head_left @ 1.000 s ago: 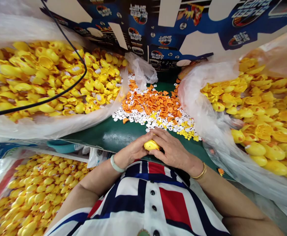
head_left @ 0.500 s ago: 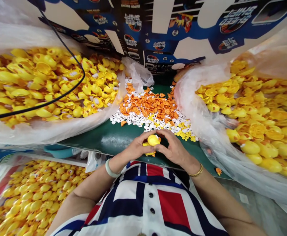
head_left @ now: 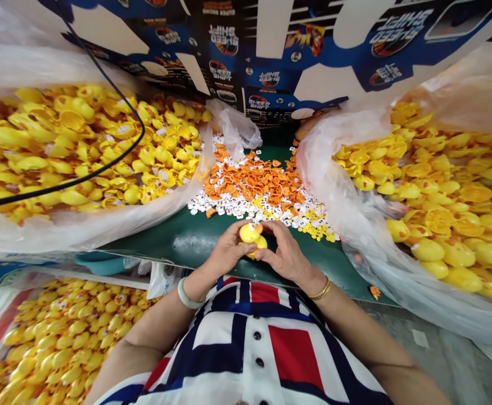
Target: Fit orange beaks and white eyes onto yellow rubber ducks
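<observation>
The person's left hand [head_left: 228, 251] and right hand [head_left: 285, 253] were curled toward each other, their fingertips gripping a yellow rubber duck [head_left: 251, 233] just above the green work table [head_left: 178, 236]. Directly ahead of the hands, on the table, lay a heap of orange duck bills [head_left: 256, 183] amid small white pieces [head_left: 224, 205]. Plastic bags [head_left: 334, 180] of yellow ducks [head_left: 439, 225] spread to either side, and another bagged pile of ducks [head_left: 60, 337] sat nearer the person's left arm.
</observation>
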`<action>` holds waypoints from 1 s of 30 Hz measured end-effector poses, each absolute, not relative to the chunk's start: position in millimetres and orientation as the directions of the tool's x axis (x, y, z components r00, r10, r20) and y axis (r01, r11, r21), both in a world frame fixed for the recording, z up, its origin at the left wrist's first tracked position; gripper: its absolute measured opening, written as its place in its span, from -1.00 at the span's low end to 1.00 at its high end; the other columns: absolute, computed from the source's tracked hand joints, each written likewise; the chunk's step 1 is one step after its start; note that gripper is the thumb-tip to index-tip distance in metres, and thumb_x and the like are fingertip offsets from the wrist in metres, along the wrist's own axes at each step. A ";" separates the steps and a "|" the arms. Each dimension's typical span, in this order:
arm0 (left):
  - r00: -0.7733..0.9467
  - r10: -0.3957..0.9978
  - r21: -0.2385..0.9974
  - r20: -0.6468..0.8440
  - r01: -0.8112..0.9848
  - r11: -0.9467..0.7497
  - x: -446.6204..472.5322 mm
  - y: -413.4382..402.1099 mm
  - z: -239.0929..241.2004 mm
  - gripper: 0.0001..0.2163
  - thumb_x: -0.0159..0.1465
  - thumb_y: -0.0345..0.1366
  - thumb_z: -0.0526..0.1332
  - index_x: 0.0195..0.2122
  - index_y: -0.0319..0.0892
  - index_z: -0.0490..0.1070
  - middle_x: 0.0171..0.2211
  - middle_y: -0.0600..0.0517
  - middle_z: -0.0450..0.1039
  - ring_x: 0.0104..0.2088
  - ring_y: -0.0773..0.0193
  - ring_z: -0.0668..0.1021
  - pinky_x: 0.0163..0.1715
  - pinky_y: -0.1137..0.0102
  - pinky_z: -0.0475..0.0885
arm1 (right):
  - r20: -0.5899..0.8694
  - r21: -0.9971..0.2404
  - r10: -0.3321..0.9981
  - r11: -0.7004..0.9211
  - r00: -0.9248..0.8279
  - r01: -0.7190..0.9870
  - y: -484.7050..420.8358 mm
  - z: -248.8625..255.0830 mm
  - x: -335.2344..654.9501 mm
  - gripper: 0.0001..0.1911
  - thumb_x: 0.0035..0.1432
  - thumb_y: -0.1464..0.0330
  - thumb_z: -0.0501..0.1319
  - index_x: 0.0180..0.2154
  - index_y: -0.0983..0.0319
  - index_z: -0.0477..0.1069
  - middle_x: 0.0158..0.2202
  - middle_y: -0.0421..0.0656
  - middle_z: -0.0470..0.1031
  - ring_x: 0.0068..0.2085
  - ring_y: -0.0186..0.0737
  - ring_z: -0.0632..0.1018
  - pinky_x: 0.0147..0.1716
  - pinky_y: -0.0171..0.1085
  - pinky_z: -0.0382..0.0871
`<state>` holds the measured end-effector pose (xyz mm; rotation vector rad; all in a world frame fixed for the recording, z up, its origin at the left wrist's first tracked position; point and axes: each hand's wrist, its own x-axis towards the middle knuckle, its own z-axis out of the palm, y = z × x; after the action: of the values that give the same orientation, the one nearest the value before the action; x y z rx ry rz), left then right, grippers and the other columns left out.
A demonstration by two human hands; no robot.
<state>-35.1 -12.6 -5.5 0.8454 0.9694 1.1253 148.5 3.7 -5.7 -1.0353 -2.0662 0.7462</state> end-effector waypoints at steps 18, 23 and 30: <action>-0.034 0.949 0.772 -0.312 -0.592 0.232 -12.0 0.3 10.5 -0.68 0.13 -0.15 0.38 -0.13 -0.15 0.45 -0.24 0.02 0.53 -0.32 0.29 0.56 -0.30 0.41 0.46 | 0.290 -0.374 0.826 0.563 -0.483 0.737 -2.4 24.5 139.0 -0.25 0.06 -0.17 0.23 0.05 0.28 0.38 -0.16 0.05 0.44 -0.14 0.08 0.44 -0.12 0.04 0.40; -0.001 0.897 0.663 -0.441 -0.674 0.326 -8.9 14.4 15.3 -0.66 0.11 0.00 0.34 -0.36 -0.20 0.42 -0.45 0.07 0.47 -0.50 0.33 0.52 -0.46 0.43 0.43 | 0.299 -0.568 0.810 0.576 -0.504 0.588 -7.2 19.5 137.9 -0.36 0.18 0.05 0.27 0.16 0.24 0.23 0.00 0.04 0.39 -0.02 0.01 0.44 -0.05 -0.02 0.44; -0.115 0.910 0.778 -0.399 -0.568 0.270 -8.3 15.9 17.2 -0.72 0.12 -0.09 0.33 -0.44 -0.23 0.41 -0.50 0.09 0.43 -0.54 0.41 0.45 -0.47 0.47 0.38 | 0.272 -0.628 0.822 0.545 -0.500 0.555 -15.2 12.4 133.7 -0.16 0.08 0.00 0.34 0.25 0.19 0.07 0.04 0.06 0.37 0.03 0.09 0.45 -0.01 0.06 0.44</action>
<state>-8.3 15.9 17.2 0.4111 1.0808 1.3154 133.7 -15.2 12.4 -1.1078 -2.2316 0.6371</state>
